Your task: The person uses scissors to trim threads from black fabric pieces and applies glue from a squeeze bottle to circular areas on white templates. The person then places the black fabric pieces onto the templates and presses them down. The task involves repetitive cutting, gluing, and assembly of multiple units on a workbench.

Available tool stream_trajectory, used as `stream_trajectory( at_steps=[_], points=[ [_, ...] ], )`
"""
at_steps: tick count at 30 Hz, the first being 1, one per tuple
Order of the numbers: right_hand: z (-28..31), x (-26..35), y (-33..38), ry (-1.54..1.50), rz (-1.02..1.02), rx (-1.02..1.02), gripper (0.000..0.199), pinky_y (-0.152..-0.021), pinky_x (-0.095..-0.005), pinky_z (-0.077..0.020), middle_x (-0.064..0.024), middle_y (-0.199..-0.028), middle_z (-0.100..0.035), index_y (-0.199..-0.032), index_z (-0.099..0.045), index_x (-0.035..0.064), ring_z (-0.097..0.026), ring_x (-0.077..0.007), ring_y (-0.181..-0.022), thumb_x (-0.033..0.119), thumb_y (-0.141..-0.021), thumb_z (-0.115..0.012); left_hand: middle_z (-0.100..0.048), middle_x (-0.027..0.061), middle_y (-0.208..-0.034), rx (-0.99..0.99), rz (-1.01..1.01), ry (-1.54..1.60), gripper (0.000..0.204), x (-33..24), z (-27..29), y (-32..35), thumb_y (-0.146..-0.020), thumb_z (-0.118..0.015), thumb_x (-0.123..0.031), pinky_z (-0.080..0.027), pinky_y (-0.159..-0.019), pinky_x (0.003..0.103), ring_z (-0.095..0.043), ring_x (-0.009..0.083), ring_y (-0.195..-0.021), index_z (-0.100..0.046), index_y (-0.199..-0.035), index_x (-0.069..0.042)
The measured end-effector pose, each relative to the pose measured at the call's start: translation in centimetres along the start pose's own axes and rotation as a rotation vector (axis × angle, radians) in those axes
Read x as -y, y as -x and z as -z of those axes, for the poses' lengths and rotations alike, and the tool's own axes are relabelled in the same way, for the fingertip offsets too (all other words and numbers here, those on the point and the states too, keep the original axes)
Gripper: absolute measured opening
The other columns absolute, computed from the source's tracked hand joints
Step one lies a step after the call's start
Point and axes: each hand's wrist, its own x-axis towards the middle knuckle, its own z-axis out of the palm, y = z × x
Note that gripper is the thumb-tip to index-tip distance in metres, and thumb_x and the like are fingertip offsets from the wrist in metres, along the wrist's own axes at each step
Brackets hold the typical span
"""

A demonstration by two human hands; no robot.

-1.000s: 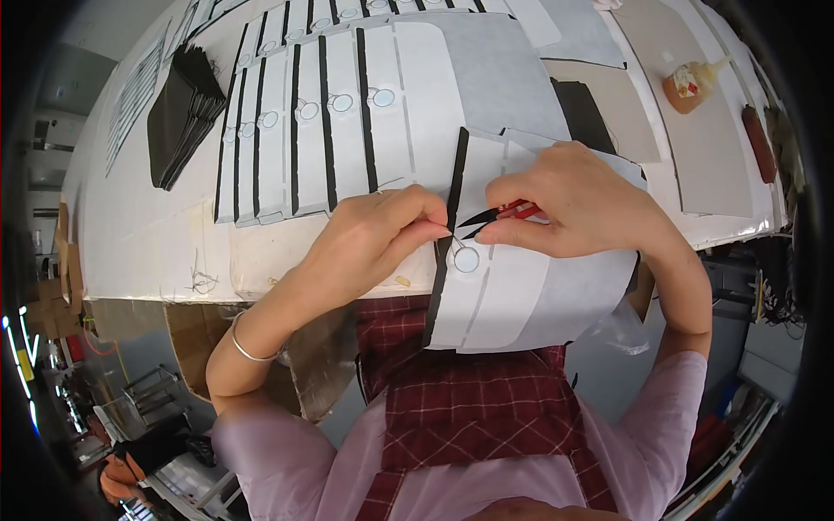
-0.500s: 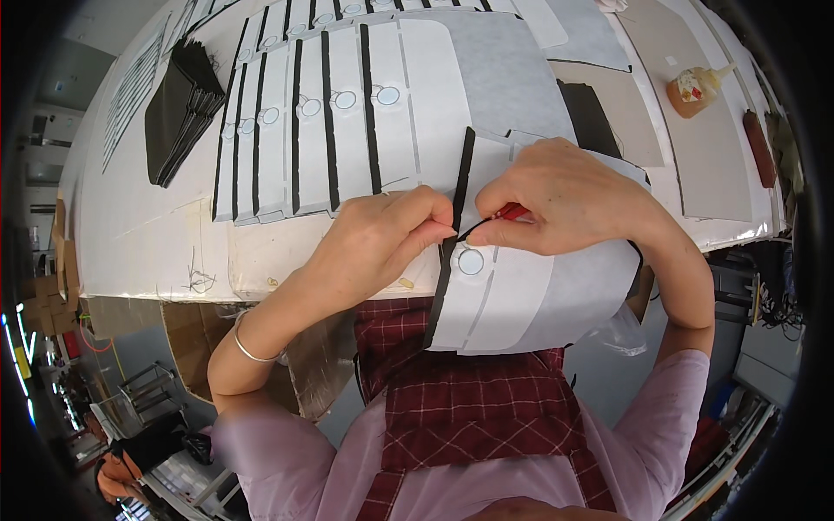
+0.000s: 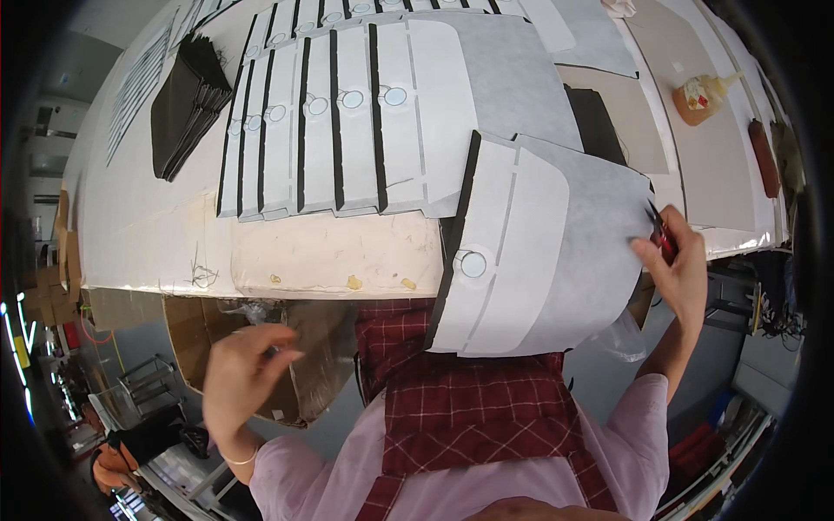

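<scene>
The right hand (image 3: 682,269) sits at the right edge of the frame, fingers pinched shut around a small red-handled tool (image 3: 662,236), looks like little snips, though most of it is hidden. Its fingertips touch the right edge of the big white-and-grey panel piece (image 3: 539,252), the one with a black strip down its left side and a small round ring low on its white part. That piece hangs over the front edge of the table (image 3: 156,234), right of centre, with its lower end over the person's red checked apron (image 3: 460,417).

The left hand (image 3: 243,369) is down in the lower left, off the table, well away from the piece. Fingers are loosely curled with the tips close together, and whether there's anything tiny between them is impossible to tell.

Further up the table, upper centre, a row of similar white panels with black strips (image 3: 330,130) lies overlapped like a fan, each with a ring. A stack of black pieces (image 3: 187,104) sits in the upper left. Over in the upper right there's a squeeze bottle of yellowish glue (image 3: 704,94) on a tan sheet.
</scene>
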Motion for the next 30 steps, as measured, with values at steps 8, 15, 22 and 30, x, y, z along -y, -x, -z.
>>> stream_trajectory(
  at_steps=[8,15,22,30],
  points=[
    [-2.0,-0.2,3.6,-0.348,-0.087,-0.203,0.05,-0.051,-0.0212,-0.0241,0.0048,-0.065,-0.048,-0.072,-0.036,0.0101,-0.028,-0.0033,-0.059,0.011,-0.075,-0.086,-0.072,0.0137,-0.079,0.556,-0.161,0.707,0.029,-7.0,-9.7,-5.5,-0.101,-0.059,-0.026,-0.055,-0.057,0.031,-0.071,0.0216,-0.063,-0.064,-0.104,0.002],
    [-0.1,0.9,1.3,-0.387,0.188,-0.499,0.044,-0.056,-0.0191,-0.0286,0.0004,-0.081,-0.057,-0.072,-0.036,0.0105,-0.031,-0.0021,-0.063,0.001,-0.082,-0.078,-0.058,0.0118,-0.061,0.093,-0.632,0.406,0.033,-9.5,-7.4,-6.9,-0.099,-0.063,-0.025,-0.043,-0.048,0.042,-0.057,0.0332,-0.051,-0.054,-0.075,-0.003],
    [1.4,5.5,-12.3,-0.151,0.386,-0.399,0.036,-0.062,-0.0215,-0.0368,0.0014,-0.076,-0.055,-0.077,-0.042,0.0079,-0.042,-0.0056,-0.067,0.01,-0.085,-0.077,-0.058,0.0042,-0.053,0.109,-0.145,0.596,0.044,-10.1,-3.8,-13.9,-0.097,-0.067,-0.027,-0.041,-0.042,0.023,-0.053,0.0063,-0.044,-0.058,-0.064,-0.001],
    [-3.9,2.3,-19.5,-0.171,0.277,0.075,0.041,-0.061,-0.0267,-0.0333,0.0033,-0.068,-0.037,-0.074,-0.04,0.0091,-0.035,-0.0099,-0.066,0.023,-0.081,-0.078,-0.053,0.0042,-0.053,-0.255,-0.425,0.034,0.042,-7.9,-4.1,-15.0,-0.082,-0.081,-0.035,-0.042,-0.047,0.028,-0.05,0.0135,-0.046,-0.056,-0.069,-0.004]
  ],
)
